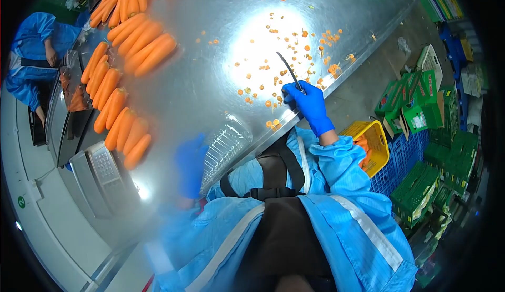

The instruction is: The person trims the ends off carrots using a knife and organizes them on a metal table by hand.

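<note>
My right hand [309,104], in a blue glove, is closed around the handle of a thin dark-bladed knife [288,67]. The blade points up and away over the metal table, above scattered carrot ends [268,103]. My left hand [190,166], also gloved in blue, is smeared by motion, so its fingers cannot be made out. Just beside it lies a clear plastic tray [229,138] by the near table edge. Beyond the left hand, whole carrots [126,129] lie side by side in a row along the table's left side. More carrots [142,42] are grouped farther up.
A scale with a keypad [104,167] stands at the left. Another person in a blue coat [39,55] works beyond the table's left side. On the floor at right are a yellow basket [376,147] holding carrots, green boxes [415,103] and green crates [415,192].
</note>
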`<state>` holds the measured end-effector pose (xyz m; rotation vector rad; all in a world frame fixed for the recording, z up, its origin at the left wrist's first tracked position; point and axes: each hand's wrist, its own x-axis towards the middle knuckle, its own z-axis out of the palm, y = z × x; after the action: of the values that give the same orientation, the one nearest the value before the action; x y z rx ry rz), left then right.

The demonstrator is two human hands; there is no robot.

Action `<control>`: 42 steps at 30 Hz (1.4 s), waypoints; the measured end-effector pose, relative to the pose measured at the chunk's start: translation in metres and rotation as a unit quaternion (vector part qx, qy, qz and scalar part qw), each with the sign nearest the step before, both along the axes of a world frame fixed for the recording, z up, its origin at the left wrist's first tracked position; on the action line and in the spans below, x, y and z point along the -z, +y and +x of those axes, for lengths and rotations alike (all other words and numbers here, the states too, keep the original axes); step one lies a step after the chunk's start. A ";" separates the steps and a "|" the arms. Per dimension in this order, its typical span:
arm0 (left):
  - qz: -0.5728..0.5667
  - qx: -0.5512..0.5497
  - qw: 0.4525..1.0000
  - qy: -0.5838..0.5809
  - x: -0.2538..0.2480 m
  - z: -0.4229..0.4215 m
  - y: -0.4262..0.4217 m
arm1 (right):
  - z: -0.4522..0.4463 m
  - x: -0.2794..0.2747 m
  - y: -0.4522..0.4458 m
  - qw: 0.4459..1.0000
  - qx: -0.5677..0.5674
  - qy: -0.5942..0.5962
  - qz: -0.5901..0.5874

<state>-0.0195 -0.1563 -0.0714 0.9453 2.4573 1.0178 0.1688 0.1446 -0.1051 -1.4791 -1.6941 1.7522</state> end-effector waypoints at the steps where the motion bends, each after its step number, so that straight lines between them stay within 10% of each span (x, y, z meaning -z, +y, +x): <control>1: -0.011 0.006 1.000 0.018 0.000 0.000 -0.001 | 0.000 0.000 0.000 1.000 0.001 0.001 -0.004; 20: 0.060 -0.019 0.995 0.078 0.015 -0.101 0.005 | 0.004 0.007 -0.001 0.999 -0.002 -0.017 0.034; 24: -0.140 -0.004 0.963 0.232 0.041 -0.135 0.014 | -0.009 0.020 -0.014 0.983 -0.062 0.021 0.170; 36: -0.153 0.013 0.915 0.374 0.068 -0.132 0.003 | -0.074 0.007 -0.072 0.865 -0.358 -0.132 0.325; 42: -0.077 0.028 0.973 0.216 0.044 -0.122 0.007 | -0.052 0.029 0.053 0.939 -0.049 -0.139 0.310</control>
<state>-0.1411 -0.1496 -0.1157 1.2871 2.7836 0.6410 0.1171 0.1974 -0.1345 -1.3891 -2.2172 0.9171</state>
